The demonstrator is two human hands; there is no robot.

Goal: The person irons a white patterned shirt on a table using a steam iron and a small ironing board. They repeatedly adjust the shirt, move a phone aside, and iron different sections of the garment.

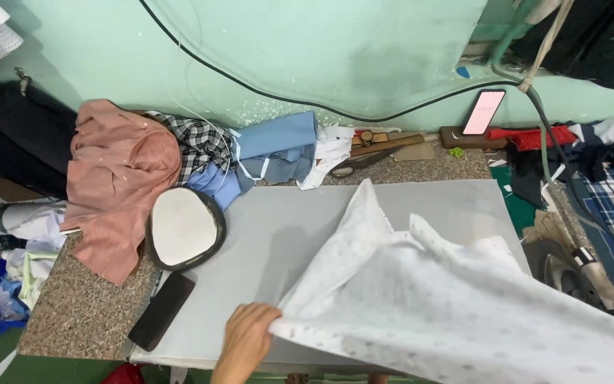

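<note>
My left hand [246,340] grips the near corner of a white dotted cloth [435,306] at the front edge of a grey padded board [278,249]. The cloth is lifted and drapes across the right half of the board, running off the frame at the lower right. A point of the fabric rises toward the back of the board. My right hand is not in view.
A pink garment [115,178], checked cloth [197,139] and blue fabric [271,149] pile at the back left. An oval white pad [182,227] and a flat black object [161,311] lie left. A phone [483,112] leans on the green wall; an iron [570,270] sits right.
</note>
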